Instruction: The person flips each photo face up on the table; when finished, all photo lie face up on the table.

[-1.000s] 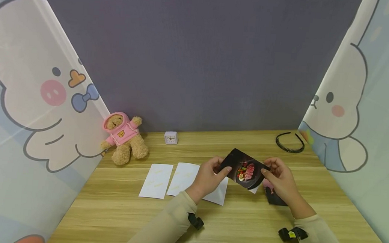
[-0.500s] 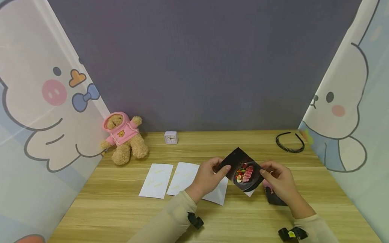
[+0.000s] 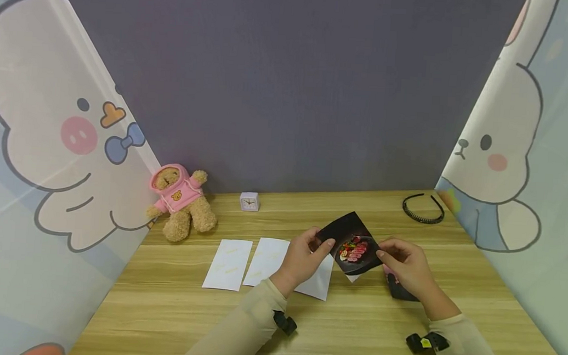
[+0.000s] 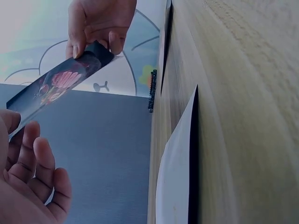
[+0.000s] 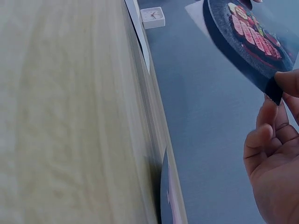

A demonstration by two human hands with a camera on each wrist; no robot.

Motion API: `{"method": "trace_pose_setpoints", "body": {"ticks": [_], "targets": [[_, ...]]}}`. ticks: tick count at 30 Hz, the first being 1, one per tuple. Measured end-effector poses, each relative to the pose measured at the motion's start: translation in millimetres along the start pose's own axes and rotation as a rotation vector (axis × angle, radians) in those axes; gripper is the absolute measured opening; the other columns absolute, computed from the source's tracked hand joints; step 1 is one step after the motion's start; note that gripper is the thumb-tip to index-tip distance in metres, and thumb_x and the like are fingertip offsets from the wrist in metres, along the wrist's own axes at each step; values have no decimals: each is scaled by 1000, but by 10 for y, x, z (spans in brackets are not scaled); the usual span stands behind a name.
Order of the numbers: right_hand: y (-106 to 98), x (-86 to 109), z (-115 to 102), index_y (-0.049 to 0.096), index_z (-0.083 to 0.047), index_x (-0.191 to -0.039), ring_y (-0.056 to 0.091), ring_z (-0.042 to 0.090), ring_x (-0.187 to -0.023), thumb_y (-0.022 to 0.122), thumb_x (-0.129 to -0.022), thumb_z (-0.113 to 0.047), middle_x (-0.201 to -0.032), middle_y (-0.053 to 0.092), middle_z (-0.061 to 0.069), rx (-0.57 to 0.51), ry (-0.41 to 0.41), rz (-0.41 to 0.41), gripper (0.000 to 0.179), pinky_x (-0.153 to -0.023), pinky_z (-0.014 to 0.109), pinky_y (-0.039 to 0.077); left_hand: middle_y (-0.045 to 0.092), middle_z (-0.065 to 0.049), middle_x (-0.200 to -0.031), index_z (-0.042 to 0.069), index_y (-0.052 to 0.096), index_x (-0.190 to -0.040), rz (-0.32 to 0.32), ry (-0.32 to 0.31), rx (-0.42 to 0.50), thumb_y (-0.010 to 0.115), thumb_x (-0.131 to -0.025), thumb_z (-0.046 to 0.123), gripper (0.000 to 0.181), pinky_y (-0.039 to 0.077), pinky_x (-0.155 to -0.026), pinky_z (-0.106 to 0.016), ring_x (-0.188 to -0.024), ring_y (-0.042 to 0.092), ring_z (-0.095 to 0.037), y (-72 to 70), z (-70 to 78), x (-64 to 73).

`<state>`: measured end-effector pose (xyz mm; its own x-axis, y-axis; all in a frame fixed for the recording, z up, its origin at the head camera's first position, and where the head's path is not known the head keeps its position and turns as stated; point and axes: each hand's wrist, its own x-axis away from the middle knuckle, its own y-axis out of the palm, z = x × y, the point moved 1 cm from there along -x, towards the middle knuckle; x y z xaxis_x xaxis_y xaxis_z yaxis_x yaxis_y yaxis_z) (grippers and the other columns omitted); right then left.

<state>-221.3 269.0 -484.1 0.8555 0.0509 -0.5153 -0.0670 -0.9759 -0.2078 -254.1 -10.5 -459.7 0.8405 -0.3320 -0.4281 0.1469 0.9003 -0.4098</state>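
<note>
A dark photo print (image 3: 350,238) of sliced meat on a round black plate is held above the table, tilted cornerwise. My left hand (image 3: 303,261) pinches its left edge, thumb on the picture side. With thumb and fingers, my right hand (image 3: 410,270) pinches the right corner; the left wrist view shows that hand (image 4: 105,21) at the print's far end. A white corner (image 3: 353,278) peeks out below the print; I cannot tell if it is a second sheet. Beneath my right hand lies another dark print (image 3: 400,290) with pink on it, partly hidden.
Several white sheets with faint yellow marks lie left of and under my left hand, including a left one (image 3: 228,264) and a middle one (image 3: 265,261). Toward the back are a teddy bear (image 3: 180,200) in pink, a small white clock (image 3: 250,201) and a black headband (image 3: 423,216).
The held print has turned between my hands, its top corner shifting right and up and its lower corner shifting left. Both hands keep their pinch, the right one having moved slightly left.
</note>
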Motion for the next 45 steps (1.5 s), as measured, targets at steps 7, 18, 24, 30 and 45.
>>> {"method": "trace_pose_setpoints", "body": {"ticks": [7, 18, 24, 30, 45], "targets": [[-6, 6, 25, 72, 5, -104, 56, 25, -49, 70, -95, 11, -81, 69, 7, 6, 20, -6, 11, -35, 31, 42, 63, 6, -79, 15, 64, -91, -5, 21, -8, 69, -104, 31, 21, 50, -66, -25, -72, 58, -7, 14, -32, 0], [-2, 5, 38, 71, 5, -103, 57, 29, -50, 72, -92, 12, -81, 69, 7, -10, 19, -18, 13, -41, 31, 45, 67, 8, -91, 18, 70, -109, -43, 15, 19, 69, -104, 27, 10, 53, -72, -27, -77, 60, -8, 32, -48, 3], [8, 12, 4, 70, 4, -103, 58, 29, -53, 73, -93, 9, -82, 69, 7, 15, 38, -17, 12, -43, 30, 46, 69, 8, -93, 19, 71, -110, -48, 16, 19, 70, -103, 26, 9, 54, -73, -28, -79, 62, -9, 34, -42, 4], [1, 17, -5, 69, 4, -105, 58, 30, -52, 73, -94, 7, -81, 69, 6, 12, 51, -26, 12, -39, 32, 45, 71, 9, -94, 19, 72, -112, -51, 16, 22, 71, -103, 25, 12, 53, -73, -28, -79, 62, -9, 35, -45, 7], [-14, 18, -56, 70, 6, -109, 64, 28, -61, 73, -94, 8, -87, 73, 4, 17, 57, -33, 15, -47, 36, 51, 75, 8, -92, 17, 69, -122, -52, 39, -18, 72, -101, 17, 21, 52, -70, -26, -75, 61, -7, 12, 4, 5]]}}
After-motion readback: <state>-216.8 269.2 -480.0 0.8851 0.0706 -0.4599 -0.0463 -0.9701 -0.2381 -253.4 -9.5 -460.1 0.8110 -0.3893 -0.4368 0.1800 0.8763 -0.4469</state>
